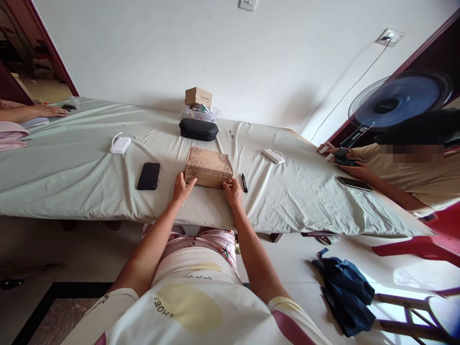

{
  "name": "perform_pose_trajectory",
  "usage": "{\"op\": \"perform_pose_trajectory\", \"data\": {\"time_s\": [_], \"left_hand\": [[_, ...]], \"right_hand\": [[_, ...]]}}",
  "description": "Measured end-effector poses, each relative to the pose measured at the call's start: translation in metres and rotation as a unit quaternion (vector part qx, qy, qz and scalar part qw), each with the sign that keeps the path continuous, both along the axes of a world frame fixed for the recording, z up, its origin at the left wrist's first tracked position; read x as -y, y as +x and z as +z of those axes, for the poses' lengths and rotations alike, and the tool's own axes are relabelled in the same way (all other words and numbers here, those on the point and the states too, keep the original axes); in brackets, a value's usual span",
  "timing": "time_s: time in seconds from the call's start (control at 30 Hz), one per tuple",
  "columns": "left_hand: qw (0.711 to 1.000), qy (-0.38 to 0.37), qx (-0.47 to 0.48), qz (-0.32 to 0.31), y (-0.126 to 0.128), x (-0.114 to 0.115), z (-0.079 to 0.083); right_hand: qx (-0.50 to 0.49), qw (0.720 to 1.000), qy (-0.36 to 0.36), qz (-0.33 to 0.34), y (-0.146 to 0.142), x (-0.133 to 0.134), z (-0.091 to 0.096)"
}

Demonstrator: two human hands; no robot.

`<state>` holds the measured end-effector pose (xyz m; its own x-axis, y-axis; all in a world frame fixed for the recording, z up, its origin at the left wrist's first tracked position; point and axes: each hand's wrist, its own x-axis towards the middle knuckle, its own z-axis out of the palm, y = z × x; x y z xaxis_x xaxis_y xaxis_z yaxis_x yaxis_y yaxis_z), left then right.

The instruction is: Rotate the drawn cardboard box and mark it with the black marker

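Note:
A brown cardboard box (208, 165) with dark swirling line drawings sits on the cloth-covered table in front of me. My left hand (183, 186) grips its near left corner, thumb along the front face. At the near right corner, my right hand (233, 191) holds the same box with fingers and thumb bent against it. Just right of that hand lies a black marker (245, 182). A dark smartphone (148, 176) rests to the left of the box. Behind the box is a black zip case (199, 129).
White power banks lie left (120, 145) and right (273, 156). A plastic tub (212, 115) with a smaller carton (198, 97) stands against the wall. A pen (232, 134) lies nearby. One person sits right beside a fan (398, 101); another person's hand (53, 111) rests far left.

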<state>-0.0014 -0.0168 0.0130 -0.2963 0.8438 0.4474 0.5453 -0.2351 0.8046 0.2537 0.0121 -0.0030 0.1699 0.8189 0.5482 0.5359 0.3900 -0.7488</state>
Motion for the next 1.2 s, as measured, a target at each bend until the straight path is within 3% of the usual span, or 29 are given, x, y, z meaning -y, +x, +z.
{"op": "perform_pose_trajectory", "data": {"time_s": [0.17,0.47,0.63,0.83,0.97,1.2], "left_hand": [[0.998,0.016,-0.059,0.002,0.01,0.002,-0.001],[0.994,0.038,-0.088,0.046,0.025,0.011,0.005],[0.992,0.042,-0.106,0.046,0.025,0.011,0.004],[0.994,0.043,-0.091,0.051,0.022,0.008,0.001],[0.996,0.04,-0.068,0.039,0.018,0.006,0.0],[0.999,0.024,-0.048,-0.001,0.013,0.005,-0.004]], "right_hand": [[0.116,0.991,0.04,-0.057,-0.009,0.002,-0.009],[0.101,0.989,0.035,-0.106,-0.027,0.01,-0.001],[0.095,0.99,0.047,-0.096,-0.028,0.01,-0.001],[0.093,0.992,0.078,-0.036,-0.022,0.007,-0.004],[0.068,0.996,0.056,-0.003,-0.016,0.007,-0.005],[0.047,0.997,0.064,-0.014,-0.01,0.002,-0.007]]}}
